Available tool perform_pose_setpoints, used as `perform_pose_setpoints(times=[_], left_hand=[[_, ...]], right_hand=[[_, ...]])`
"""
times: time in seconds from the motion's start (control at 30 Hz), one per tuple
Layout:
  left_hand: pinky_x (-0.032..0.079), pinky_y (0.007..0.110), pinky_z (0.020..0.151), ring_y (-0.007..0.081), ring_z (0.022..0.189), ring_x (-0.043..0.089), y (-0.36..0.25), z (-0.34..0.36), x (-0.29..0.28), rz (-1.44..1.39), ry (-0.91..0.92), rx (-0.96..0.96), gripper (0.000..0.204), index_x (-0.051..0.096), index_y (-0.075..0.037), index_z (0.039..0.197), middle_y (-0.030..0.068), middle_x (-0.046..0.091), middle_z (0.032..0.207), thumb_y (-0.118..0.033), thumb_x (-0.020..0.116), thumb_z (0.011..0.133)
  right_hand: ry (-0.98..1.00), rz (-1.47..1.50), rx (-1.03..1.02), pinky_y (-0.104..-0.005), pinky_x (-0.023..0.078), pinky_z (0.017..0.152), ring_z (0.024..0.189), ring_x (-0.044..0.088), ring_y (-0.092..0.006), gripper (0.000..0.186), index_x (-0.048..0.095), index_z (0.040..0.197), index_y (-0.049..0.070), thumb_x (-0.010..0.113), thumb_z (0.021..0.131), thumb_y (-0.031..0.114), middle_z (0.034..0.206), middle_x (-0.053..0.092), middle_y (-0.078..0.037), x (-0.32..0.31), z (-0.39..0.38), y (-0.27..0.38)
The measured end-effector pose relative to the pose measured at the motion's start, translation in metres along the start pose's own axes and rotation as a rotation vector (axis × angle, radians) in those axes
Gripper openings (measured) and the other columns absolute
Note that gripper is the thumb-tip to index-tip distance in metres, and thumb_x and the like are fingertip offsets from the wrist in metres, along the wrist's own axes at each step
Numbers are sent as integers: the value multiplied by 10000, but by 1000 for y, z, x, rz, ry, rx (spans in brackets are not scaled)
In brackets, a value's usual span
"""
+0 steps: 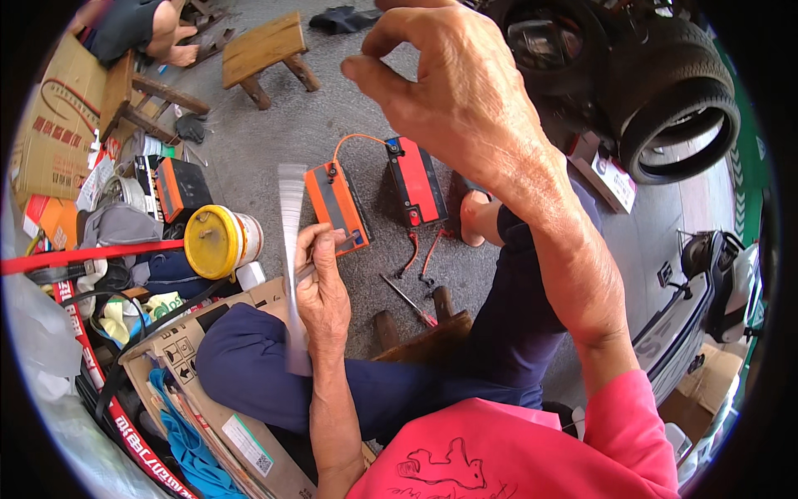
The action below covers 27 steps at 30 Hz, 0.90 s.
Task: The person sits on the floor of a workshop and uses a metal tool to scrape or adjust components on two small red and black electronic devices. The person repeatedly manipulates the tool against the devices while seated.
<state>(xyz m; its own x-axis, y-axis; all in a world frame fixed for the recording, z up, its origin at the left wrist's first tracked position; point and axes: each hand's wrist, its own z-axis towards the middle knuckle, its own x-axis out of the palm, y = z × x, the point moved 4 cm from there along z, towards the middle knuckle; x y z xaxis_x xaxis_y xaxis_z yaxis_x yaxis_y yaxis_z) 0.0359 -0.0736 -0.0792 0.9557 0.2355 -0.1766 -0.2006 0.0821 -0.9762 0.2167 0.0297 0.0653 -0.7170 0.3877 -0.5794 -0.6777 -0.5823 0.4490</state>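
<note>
My left hand (322,287) is closed at the lower left of the batteries, on a long, pale, see-through strip (293,200). The strip stands nearly upright and looks smeared; its exact kind is unclear. High in the view, my right hand (449,83) has its thumb and index finger curved apart, with nothing visible between them. Its other fingers are partly hidden. Below lie an orange-and-grey battery (328,195) and a red-and-black battery (418,179). An orange wire (357,135) links their far ends. Short red leads (413,249) hang from the red battery's near end.
A screwdriver (409,299) lies on the floor by a low wooden stool (424,345). Left are a yellow-lidded bucket (212,241), another orange battery (179,190) and cardboard (179,353). Beyond stands a wooden stool (266,50); tyres (677,125) are right. Another person's leg (162,33) shows upper left.
</note>
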Motion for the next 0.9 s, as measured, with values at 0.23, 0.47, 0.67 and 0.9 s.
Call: perform_pose_setpoints(times=[0.23,0.47,0.67,0.9], left_hand=[[475,331,920,193,1032,598,-10,4,4,197,200,-20,331,486,7,1283,157,606,1123,-194,469,1021],[503,322,847,194,968,642,-6,17,-8,271,252,-21,279,510,20,1244,158,666,1066,-107,496,995],[518,282,645,152,759,670,4,14,-3,420,-30,145,145,620,34,1002,104,693,817,-11,667,872],[377,245,499,72,578,472,-5,23,10,348,-124,215,136,675,26,859,12,606,696,-99,731,856]], right_hand=[[3,-32,13,-446,478,745,840,575,-376,156,578,657,-31,644,759,67,779,584,-189,-14,0,-11],[59,-70,88,-476,481,668,708,593,-413,229,555,619,-40,632,777,108,664,566,-228,-18,-3,-14],[103,-41,164,-479,489,611,641,607,-431,246,558,599,-35,615,784,118,604,558,-249,-14,-4,-20],[193,-73,224,-472,491,619,647,611,-425,245,564,603,-33,609,785,125,608,563,-246,-11,-2,-15]])
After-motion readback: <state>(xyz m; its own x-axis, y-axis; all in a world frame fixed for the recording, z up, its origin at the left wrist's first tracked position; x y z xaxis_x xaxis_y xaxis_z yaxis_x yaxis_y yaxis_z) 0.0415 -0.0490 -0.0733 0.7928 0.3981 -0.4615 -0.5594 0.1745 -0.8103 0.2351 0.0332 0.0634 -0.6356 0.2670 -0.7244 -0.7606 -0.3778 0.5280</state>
